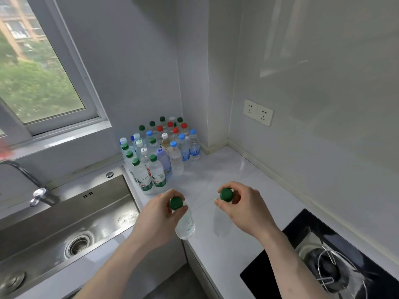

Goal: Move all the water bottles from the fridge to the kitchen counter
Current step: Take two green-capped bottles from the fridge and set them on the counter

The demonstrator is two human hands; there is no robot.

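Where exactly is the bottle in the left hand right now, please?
In the head view, the left hand pinches the green-capped bottle by its neck at the counter's front edge, between the sink and the right hand's bottle.

Two green-capped clear bottles upright over counter, many bottles clustered in corner

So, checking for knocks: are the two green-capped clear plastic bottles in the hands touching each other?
Apart. The head view shows bare white counter between the left bottle and right bottle.
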